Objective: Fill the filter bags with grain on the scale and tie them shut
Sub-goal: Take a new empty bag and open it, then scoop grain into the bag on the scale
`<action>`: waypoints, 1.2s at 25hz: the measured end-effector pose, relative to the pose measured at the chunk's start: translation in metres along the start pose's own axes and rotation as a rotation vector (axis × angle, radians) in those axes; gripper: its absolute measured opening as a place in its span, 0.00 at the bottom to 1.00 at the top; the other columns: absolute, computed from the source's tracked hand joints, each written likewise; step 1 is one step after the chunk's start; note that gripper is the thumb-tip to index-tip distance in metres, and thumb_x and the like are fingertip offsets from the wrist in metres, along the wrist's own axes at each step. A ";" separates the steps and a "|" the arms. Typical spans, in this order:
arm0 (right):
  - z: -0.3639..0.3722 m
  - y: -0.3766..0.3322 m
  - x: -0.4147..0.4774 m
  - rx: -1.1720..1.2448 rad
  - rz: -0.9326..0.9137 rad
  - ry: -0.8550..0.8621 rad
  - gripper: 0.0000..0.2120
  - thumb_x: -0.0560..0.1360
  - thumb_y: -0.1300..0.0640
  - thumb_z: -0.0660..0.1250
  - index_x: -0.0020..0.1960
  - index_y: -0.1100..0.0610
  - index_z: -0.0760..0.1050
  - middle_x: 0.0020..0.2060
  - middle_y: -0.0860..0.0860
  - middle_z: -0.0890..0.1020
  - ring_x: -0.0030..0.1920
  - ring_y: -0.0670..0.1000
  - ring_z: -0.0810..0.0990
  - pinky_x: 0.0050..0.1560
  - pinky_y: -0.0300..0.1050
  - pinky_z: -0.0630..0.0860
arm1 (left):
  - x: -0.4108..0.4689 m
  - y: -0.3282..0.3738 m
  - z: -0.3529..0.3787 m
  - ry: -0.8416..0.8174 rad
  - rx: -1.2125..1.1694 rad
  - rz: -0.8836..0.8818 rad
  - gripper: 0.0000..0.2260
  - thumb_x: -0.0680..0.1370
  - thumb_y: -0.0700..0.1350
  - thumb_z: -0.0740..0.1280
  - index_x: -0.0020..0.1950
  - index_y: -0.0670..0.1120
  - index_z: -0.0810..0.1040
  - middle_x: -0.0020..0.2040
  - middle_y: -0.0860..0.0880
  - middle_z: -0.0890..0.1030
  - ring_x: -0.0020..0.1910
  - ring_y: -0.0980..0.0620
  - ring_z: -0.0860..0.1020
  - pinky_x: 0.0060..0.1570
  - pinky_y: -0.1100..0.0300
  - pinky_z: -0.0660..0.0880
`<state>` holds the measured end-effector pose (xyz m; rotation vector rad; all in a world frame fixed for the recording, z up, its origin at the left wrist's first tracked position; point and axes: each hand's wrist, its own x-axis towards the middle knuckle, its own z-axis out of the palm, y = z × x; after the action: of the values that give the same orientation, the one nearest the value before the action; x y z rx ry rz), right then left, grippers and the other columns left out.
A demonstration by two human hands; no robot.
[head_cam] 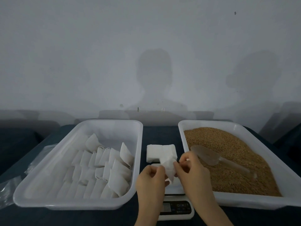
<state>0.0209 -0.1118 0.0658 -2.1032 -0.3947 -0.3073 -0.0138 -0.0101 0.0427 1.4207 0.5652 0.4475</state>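
The left hand (151, 176) and right hand (191, 168) each pinch the filter bag (169, 170) between curled fingertips, just above the scale (176, 208), where an uneven pull could tear its thin mouth or drop it.

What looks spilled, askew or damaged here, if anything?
Nothing serious. All visible grain sits inside its tray, none on the dark table; the scoop lies on the grain. Only two bags in the left tray tilt out of their rows, and crumpled clear plastic lies beside that tray.
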 end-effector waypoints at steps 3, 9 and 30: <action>0.003 0.000 0.000 -0.139 -0.196 -0.018 0.06 0.75 0.64 0.66 0.46 0.55 0.80 0.39 0.48 0.81 0.38 0.42 0.77 0.37 0.27 0.69 | -0.007 0.000 0.009 0.075 0.177 0.174 0.03 0.76 0.46 0.69 0.42 0.49 0.79 0.38 0.57 0.82 0.39 0.60 0.80 0.36 0.73 0.73; -0.011 -0.001 0.010 0.181 0.227 -0.291 0.11 0.75 0.58 0.65 0.36 0.54 0.82 0.30 0.47 0.83 0.34 0.42 0.81 0.38 0.33 0.76 | -0.010 -0.014 0.006 0.138 0.767 1.095 0.13 0.79 0.48 0.64 0.45 0.40 0.82 0.54 0.42 0.83 0.58 0.43 0.79 0.50 0.49 0.80; -0.103 0.112 0.094 -0.706 0.113 -0.364 0.10 0.75 0.45 0.66 0.52 0.49 0.78 0.45 0.45 0.80 0.43 0.44 0.79 0.39 0.35 0.74 | 0.089 0.010 -0.001 -0.613 0.695 0.414 0.27 0.70 0.62 0.71 0.63 0.62 0.62 0.55 0.60 0.73 0.51 0.59 0.75 0.42 0.71 0.73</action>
<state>0.1441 -0.2411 0.0690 -2.8782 -0.4142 0.0215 0.0561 0.0455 0.0437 2.2399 -0.1069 0.1058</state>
